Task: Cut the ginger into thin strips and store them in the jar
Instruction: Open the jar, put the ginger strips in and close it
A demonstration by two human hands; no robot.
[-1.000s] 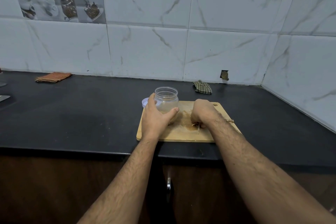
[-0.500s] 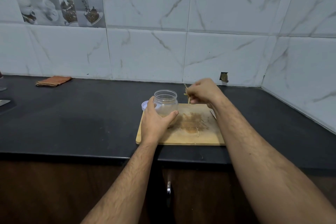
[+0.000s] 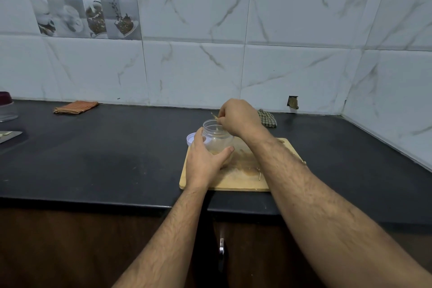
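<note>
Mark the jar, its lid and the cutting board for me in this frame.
jar [image 3: 216, 138]: head view, on the clear wall just below its open mouth.
lid [image 3: 190, 138]: head view, on the white disc left of the jar.
cutting board [image 3: 240, 182]: head view, on bare wood near the front edge.

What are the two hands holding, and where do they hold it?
The left hand grips the clear jar round its side. The right hand pinches ginger strips by their lower ends, above the jar's open mouth.
</note>
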